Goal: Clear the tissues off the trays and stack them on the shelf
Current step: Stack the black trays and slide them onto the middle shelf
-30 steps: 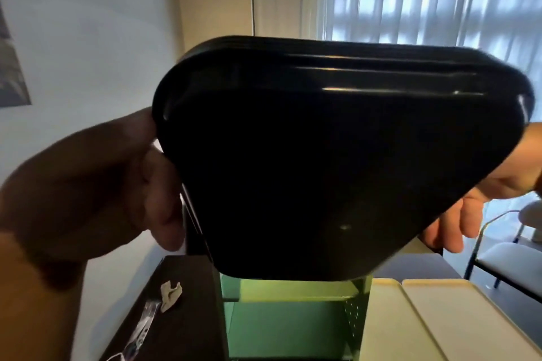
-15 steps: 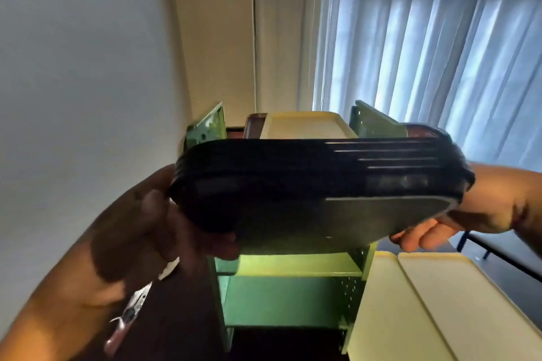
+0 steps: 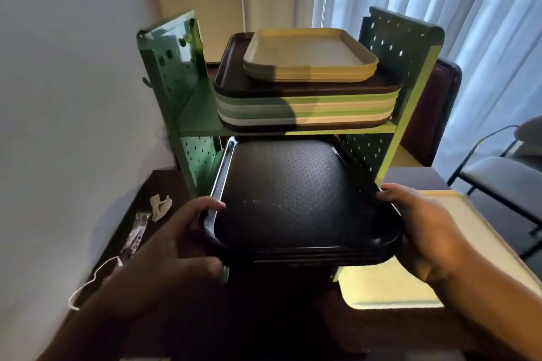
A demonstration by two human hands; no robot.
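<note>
**A:** ok left to right: crumpled tissue (image 3: 160, 206) and a wrapper (image 3: 135, 239) are sitting on the dark table (image 3: 152, 182) by the wall, off the trays. The left hand (image 3: 164, 243) is clamped on the near-left corner of the stack of black trays (image 3: 296, 199), thumb on the rim, fingers underneath.

**B:** wasn't that stack tipped way up a second ago? All you could see was the underside.

**A:** yep, half a second back it was edge-on in front of the green shelf (image 3: 293, 130), now it's level, top face up, with the far end poking into the lower bay. Nothing on it, so I'd say the clearing part is done for these.

**B:** and the right side?

**A:** right hand (image 3: 422, 228) is gripping the near-right edge the same way. Top shelf already has a mixed pile of trays (image 3: 308, 105). A pale yellow tray (image 3: 457, 243) is still on the table at right, so probably that's next.
</note>
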